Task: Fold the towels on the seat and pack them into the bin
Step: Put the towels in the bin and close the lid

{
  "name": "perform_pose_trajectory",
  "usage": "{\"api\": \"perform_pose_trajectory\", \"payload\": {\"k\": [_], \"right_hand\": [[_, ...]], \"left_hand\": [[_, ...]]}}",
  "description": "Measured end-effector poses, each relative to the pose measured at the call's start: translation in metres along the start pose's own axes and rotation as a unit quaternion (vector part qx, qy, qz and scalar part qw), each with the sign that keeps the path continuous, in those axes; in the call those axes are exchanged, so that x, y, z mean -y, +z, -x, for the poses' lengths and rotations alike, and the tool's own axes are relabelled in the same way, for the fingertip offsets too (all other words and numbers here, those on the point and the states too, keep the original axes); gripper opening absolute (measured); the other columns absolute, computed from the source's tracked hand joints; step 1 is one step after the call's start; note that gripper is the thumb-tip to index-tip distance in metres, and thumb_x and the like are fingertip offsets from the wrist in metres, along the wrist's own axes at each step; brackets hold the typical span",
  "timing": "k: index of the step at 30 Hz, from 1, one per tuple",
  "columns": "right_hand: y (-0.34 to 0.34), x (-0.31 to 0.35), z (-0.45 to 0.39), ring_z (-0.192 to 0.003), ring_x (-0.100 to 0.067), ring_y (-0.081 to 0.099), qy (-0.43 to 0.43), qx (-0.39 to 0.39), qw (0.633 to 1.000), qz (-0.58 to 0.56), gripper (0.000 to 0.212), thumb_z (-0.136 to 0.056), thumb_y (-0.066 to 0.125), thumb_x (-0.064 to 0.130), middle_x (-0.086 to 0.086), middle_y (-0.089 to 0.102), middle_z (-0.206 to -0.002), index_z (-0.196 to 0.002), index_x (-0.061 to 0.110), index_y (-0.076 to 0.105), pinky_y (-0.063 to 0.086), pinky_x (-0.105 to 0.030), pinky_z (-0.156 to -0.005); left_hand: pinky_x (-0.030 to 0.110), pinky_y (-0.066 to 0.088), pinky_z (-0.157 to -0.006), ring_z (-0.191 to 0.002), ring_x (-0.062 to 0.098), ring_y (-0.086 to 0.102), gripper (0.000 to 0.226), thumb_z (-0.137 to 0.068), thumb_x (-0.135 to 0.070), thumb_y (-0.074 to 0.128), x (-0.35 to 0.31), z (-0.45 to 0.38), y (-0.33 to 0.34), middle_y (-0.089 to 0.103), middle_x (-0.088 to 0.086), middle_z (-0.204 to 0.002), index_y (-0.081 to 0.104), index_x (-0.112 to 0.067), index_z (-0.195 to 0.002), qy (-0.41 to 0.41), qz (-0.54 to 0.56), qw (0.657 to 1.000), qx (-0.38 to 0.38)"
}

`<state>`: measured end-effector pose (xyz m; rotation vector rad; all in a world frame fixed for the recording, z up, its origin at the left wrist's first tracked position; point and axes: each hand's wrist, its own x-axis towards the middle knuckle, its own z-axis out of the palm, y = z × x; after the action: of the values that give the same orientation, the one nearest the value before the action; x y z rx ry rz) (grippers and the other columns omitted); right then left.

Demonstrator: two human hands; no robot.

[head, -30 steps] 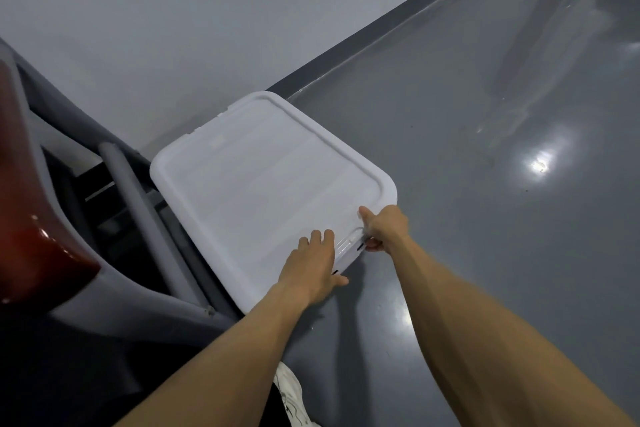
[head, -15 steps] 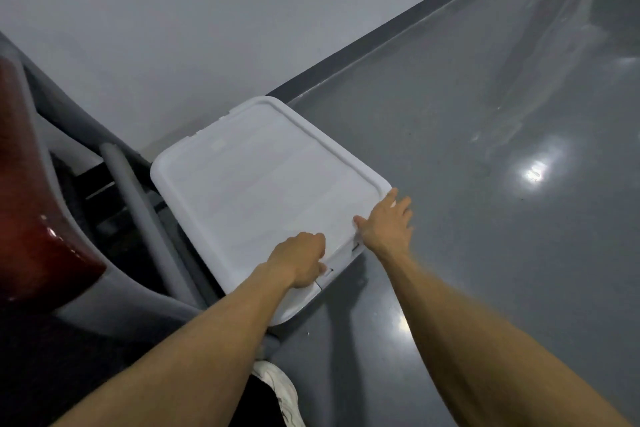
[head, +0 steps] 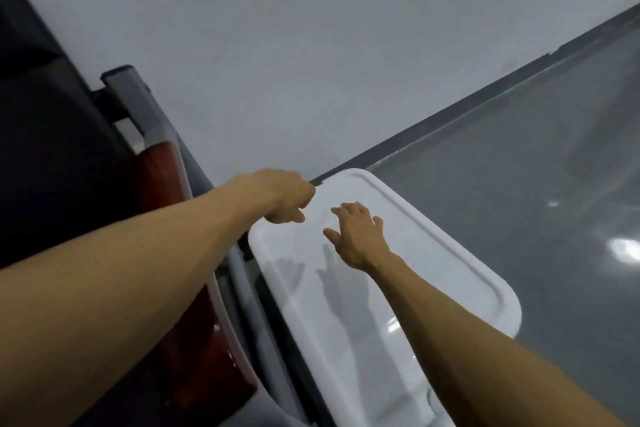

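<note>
Both arms reach out over a white bin (head: 398, 288) whose lid is on; no towels show anywhere. The bin stands on the grey floor (head: 519, 184), with its far corner near the dark strip at the foot of the wall (head: 311, 45).

The right hand (head: 358, 236) is spread, fingers straight and apart, grasping nothing, over the far half of the lid (head: 450, 263). Whether the palm touches the lid or hovers just above it cannot be told; its shadow falls on the white surface just below the wrist.

The left hand (head: 280, 196) is at the lid's far left edge, its fingers curled downward. The view is blurred there, so whether it grips the rim or is merely clenched beside it cannot be told.

Left of the left forearm stands a seat (head: 166, 184) with a red-brown panel and grey frame, close alongside the bin's left side. A bright glare spot lies on the floor well to the right of the right hand.
</note>
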<state>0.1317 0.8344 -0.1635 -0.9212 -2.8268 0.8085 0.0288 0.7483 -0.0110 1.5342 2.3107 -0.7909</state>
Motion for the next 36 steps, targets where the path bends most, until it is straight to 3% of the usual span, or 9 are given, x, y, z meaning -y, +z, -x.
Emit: {"api": "perform_pose_trajectory", "payload": {"k": [6,10,14,18,21,23,26,31,36], "right_hand": [[0.03,0.026,-0.095,-0.153,-0.025,0.014,-0.027,0.016,0.999,0.019,0.054,-0.105,0.042,0.042,-0.004,0.021,-0.165,-0.154,0.019,0.032,0.015,-0.054,-0.121],[0.053,0.03,-0.154,-0.153,-0.025,0.014,-0.041,0.039,0.998,0.032,0.056,-0.105,0.044,0.041,-0.004,0.021,-0.165,-0.154,0.019,0.031,0.015,-0.056,-0.12],[0.077,0.03,-0.2,-0.153,-0.026,0.015,-0.073,0.062,0.994,0.055,0.064,-0.1,0.047,0.053,-0.003,0.022,-0.165,-0.154,0.022,0.032,0.011,-0.061,-0.12],[0.106,0.026,-0.227,-0.153,-0.023,0.014,-0.062,0.076,0.991,0.095,0.068,-0.099,0.025,0.066,-0.002,0.03,-0.162,-0.149,0.023,0.042,-0.006,-0.067,-0.116],[0.119,0.024,-0.236,-0.148,-0.024,0.027,-0.055,0.075,0.981,0.169,0.075,-0.098,0.011,0.068,-0.003,0.05,-0.147,-0.131,0.022,0.06,-0.012,-0.069,-0.113],[0.116,0.028,-0.243,-0.145,-0.026,0.031,-0.037,0.087,0.974,0.205,0.081,-0.097,0.008,0.069,-0.003,0.061,-0.135,-0.113,0.019,0.07,-0.005,-0.068,-0.115],[0.113,0.035,-0.249,-0.145,-0.026,0.029,-0.028,0.099,0.965,0.242,0.078,-0.1,0.011,0.065,-0.004,0.062,-0.133,-0.107,0.018,0.072,0.009,-0.064,-0.115],[0.119,0.036,-0.248,-0.146,-0.028,0.023,-0.024,0.079,0.966,0.244,0.068,-0.1,0.012,0.055,-0.004,0.047,-0.149,-0.136,0.018,0.056,0.009,-0.064,-0.114],[0.119,0.034,-0.249,-0.149,-0.031,0.02,-0.023,0.09,0.971,0.219,0.073,-0.099,0.01,0.064,-0.008,0.034,-0.158,-0.149,0.021,0.042,0.003,-0.067,-0.116]], "left_hand": [[0.038,0.046,-0.083,-0.111,0.031,0.059,0.034,-0.103,-0.035,0.054,0.084,-0.051,-0.001,0.057,0.008,-0.129,0.052,-0.016,-0.131,-0.024,-0.067,0.997,0.007],[0.038,0.046,-0.078,-0.106,0.031,0.061,0.031,-0.103,-0.034,0.053,0.132,-0.086,0.01,0.06,0.01,-0.124,0.054,-0.012,-0.126,-0.046,-0.094,0.994,-0.019],[0.039,0.053,-0.082,-0.092,0.028,0.066,0.036,-0.098,-0.042,0.06,0.148,-0.12,0.028,0.07,0.01,-0.106,0.065,-0.009,-0.111,-0.062,-0.035,0.996,0.049],[0.038,0.055,-0.081,-0.083,0.026,0.065,0.038,-0.097,-0.04,0.063,0.151,-0.128,0.034,0.07,0.007,-0.087,0.064,-0.007,-0.116,-0.064,-0.01,0.992,0.111],[0.035,0.052,-0.077,-0.082,0.026,0.064,0.042,-0.098,-0.04,0.062,0.148,-0.129,0.034,0.065,0.003,-0.078,0.061,-0.006,-0.123,-0.061,-0.018,0.991,0.118],[0.035,0.052,-0.079,-0.084,0.027,0.064,0.044,-0.099,-0.041,0.061,0.145,-0.128,0.033,0.064,0.003,-0.079,0.059,-0.007,-0.125,-0.057,-0.014,0.991,0.122],[0.037,0.053,-0.082,-0.086,0.027,0.063,0.045,-0.099,-0.042,0.06,0.14,-0.127,0.032,0.065,0.005,-0.083,0.056,-0.009,-0.128,-0.05,-0.015,0.991,0.127],[0.038,0.053,-0.085,-0.086,0.026,0.063,0.045,-0.1,-0.044,0.057,0.134,-0.125,0.03,0.064,0.004,-0.082,0.053,-0.012,-0.13,-0.043,-0.014,0.99,0.132],[0.037,0.052,-0.082,-0.086,0.026,0.063,0.045,-0.1,-0.046,0.055,0.131,-0.124,0.031,0.064,0.004,-0.081,0.053,-0.012,-0.13,-0.042,-0.017,0.991,0.129]]}}
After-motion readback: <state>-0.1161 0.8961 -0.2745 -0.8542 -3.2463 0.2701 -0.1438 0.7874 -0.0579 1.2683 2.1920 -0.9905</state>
